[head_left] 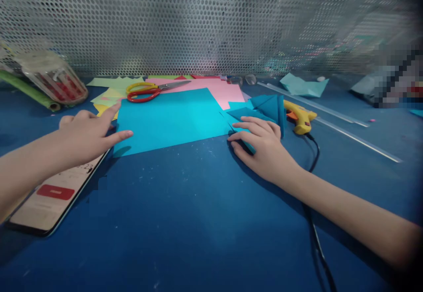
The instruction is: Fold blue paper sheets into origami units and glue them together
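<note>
A bright blue sheet of paper (172, 117) lies flat in the middle of the blue table. At its left edge is my left hand (89, 129), thumb and index finger stretched apart over the sheet's corner and the other fingers curled. Resting palm down at the sheet's right end, my right hand (261, 144) has its fingers spread over small blue paper pieces. Just behind that hand stands a folded darker blue paper shape (267, 109). Scissors (143, 92) with one yellow and one red handle lie along the sheet's far edge.
A phone (56, 195) lies beneath my left forearm. Behind the sheet are pink paper (228, 92) and green scraps. A yellow glue gun (302, 117) trails a black cord at right, near clear sticks (360, 140). A jar (54, 78) stands far left, before a perforated metal panel (211, 27).
</note>
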Available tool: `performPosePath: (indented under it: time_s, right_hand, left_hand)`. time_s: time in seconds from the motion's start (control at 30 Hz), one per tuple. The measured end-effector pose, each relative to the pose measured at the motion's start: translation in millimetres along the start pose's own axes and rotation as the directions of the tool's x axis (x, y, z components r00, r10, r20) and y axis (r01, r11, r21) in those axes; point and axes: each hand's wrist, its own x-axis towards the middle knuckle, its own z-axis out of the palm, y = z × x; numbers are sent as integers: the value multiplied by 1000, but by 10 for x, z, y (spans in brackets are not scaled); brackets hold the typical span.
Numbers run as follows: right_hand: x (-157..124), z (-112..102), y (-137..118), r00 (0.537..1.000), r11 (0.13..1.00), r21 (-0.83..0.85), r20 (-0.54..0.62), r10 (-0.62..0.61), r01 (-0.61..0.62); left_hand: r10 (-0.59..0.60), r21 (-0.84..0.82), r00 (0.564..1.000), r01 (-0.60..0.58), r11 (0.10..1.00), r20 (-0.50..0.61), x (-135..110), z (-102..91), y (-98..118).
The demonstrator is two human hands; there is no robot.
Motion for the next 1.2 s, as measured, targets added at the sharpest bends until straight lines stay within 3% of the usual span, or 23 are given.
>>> performPosePath:
  time_s: [0.07,0.17,0.3,0.57,0.8,0.9,1.03,1.17,1.2]
  right_hand:
    - [-1,1,-5,1000,1000,-6,0,-5,5]
    - [-3,5,-5,1000,1000,-11,-5,-14,14]
    - [-5,17,7,999,1000,-12,-16,-28,28]
    - [-4,24,17,999,999,-4,-17,-37,37]
    - [10,9,9,999,999,16,-2,-37,37]
    - [19,4,17,999,999,37,14,-33,32]
    - [32,5,33,998,995,97,50,-36,31]
    - [38,14,42,997,988,149,72,-41,30]
    - [39,15,43,997,987,157,74,-38,26]
  left_hand:
    - [-58,-32,997,60,998,57,10,-11,-1]
    - [-55,-193,990,80,978,129,1,-60,6]
    - [7,-360,994,35,932,113,-25,-163,46]
    - [22,-253,1000,-24,967,-12,-89,-210,201]
    - [208,-131,971,-223,966,-117,-95,-131,215]
    - [277,-105,926,-312,944,-255,-180,-158,293]
    - [381,-99,827,-457,884,-414,-418,-153,407]
    - [586,-94,686,-680,727,-432,-780,-139,471]
    - [588,-111,682,-689,717,-434,-882,-133,485]
